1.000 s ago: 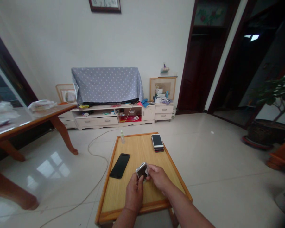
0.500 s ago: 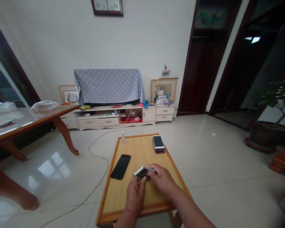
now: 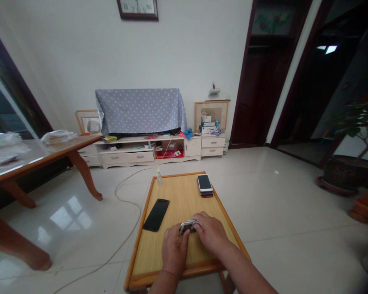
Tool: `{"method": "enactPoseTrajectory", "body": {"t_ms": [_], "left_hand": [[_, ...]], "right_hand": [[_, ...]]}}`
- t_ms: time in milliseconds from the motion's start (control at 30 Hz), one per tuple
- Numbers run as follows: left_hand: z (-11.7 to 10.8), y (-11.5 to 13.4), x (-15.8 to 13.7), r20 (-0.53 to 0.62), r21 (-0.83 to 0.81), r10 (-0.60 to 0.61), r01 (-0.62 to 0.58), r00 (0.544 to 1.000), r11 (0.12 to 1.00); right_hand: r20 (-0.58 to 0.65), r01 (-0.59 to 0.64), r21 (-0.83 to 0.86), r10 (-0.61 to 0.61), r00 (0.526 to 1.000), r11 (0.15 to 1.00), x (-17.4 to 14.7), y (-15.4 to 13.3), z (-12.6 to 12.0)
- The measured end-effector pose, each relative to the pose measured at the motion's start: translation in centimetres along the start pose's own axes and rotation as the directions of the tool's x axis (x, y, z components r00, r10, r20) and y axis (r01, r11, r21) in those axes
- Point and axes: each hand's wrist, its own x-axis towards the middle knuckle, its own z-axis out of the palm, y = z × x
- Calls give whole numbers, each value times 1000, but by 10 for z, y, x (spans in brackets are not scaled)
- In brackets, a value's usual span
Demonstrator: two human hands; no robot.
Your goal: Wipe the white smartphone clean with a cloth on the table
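A phone (image 3: 187,227) with a shiny, clear-looking rim is held between both hands above the wooden table (image 3: 176,261). My left hand (image 3: 174,248) is closed on its left end, thumb lying along the near side. Around the right end my right hand (image 3: 211,232) is closed, fingers curled over the top edge. Much of the phone is hidden by the fingers, so I cannot tell whether a case is coming on or off. To the left lies a black phone (image 3: 156,215), flat on the tabletop. A stack of phones (image 3: 205,183), white-framed on top, sits near the far right corner.
A small clear spray bottle (image 3: 160,179) stands at the table's far left corner. On the floor to the left, a cable (image 3: 127,234) runs past a larger table (image 3: 61,149). Farther back is a white TV cabinet (image 3: 129,157); a potted plant (image 3: 345,175) stands at right.
The held phone has tipped so its face shows less and it looks flatter. My right hand's fingers now curl farther over its top edge. The things on the table have stayed put.
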Motion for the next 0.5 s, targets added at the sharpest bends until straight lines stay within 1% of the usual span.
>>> {"method": "enactPoseTrajectory", "body": {"t_ms": [100, 200, 367, 500], "left_hand": [[0, -1, 0, -6, 33, 11, -11, 1000, 999], [1, -4, 0, 16, 69, 35, -36, 999, 997], [2, -6, 1, 28, 149, 53, -56, 998, 987], [1, -6, 0, 66, 159, 34, -44, 997, 986]], "right_hand": [[7, -1, -40, 1, 1000, 999, 0, -3, -1], [14, 5, -60, -5, 1000, 998, 0, -5, 0], [12, 34, -19, -34, 999, 999, 0, -3, 5], [7, 56, 21, -56, 998, 998, 1, -1, 10]]}}
